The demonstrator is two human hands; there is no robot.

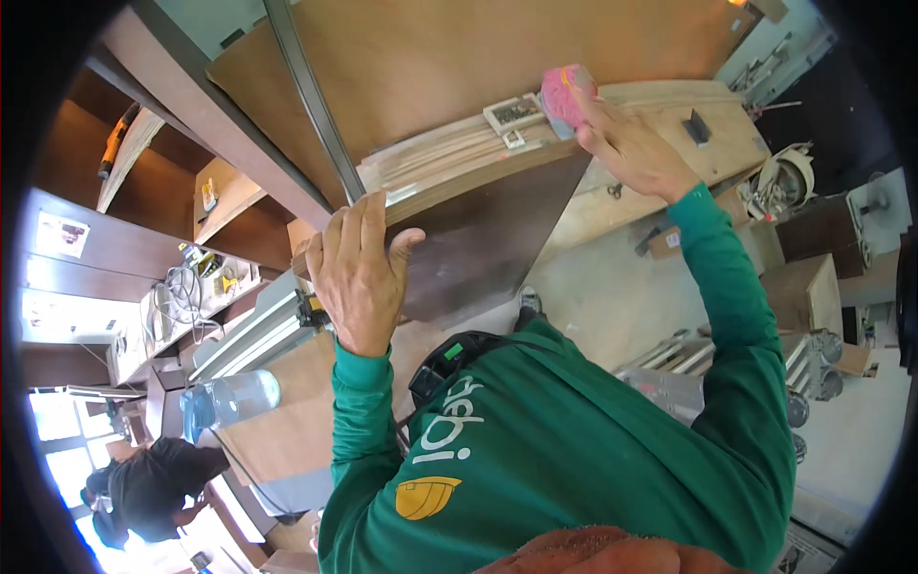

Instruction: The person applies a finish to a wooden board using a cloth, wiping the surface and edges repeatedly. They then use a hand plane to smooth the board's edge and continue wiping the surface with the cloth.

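Left hand [359,273] grips upright dark panel [478,239]; right hand [631,143] holds pink sponge [566,94]

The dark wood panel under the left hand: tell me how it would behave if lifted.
The dark wood panel looks flat with straight edges, so probably stiff, not floppy. It is broad, so likely heavy and awkward for one hand. The left hand grips its edge; its smooth face may be slippery.

Wooden workbench [669,143] carries a dark panel [478,239] and scissors [614,190].
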